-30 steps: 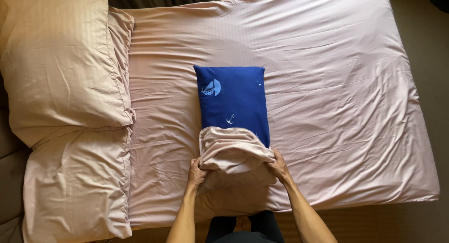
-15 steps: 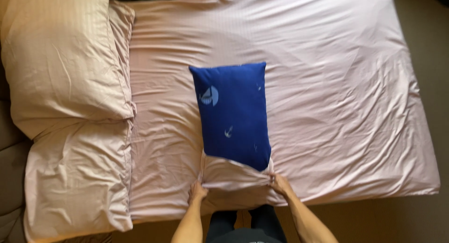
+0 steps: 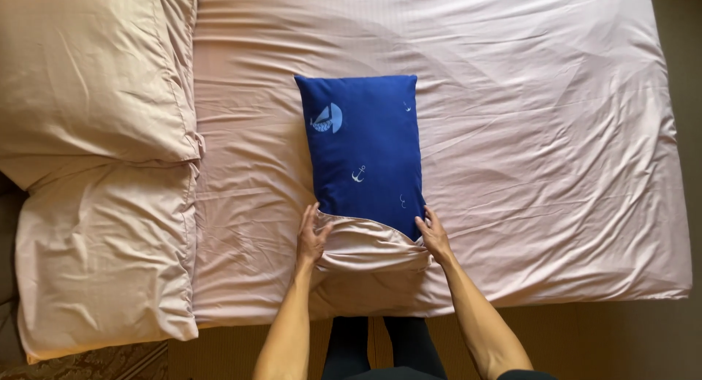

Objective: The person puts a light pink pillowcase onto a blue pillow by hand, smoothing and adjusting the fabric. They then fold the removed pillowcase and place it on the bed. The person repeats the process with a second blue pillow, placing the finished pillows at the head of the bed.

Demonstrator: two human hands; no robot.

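Soft, warm, even light falls across the bed sheet (image 3: 512, 131), with gentle shadows in its creases. The picture is sharp, without glare; corners darken slightly.

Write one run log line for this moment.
left hand: grips pink pillowcase | right hand: grips pillowcase | blue pillow: mostly uncovered, on bed sheet

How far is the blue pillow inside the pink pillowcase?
Mostly out: only the near end of the blue pillow sits inside the pink pillowcase.

A home bedroom: sheeted bed (image 3: 512, 95), stacked pillows (image 3: 88, 80).
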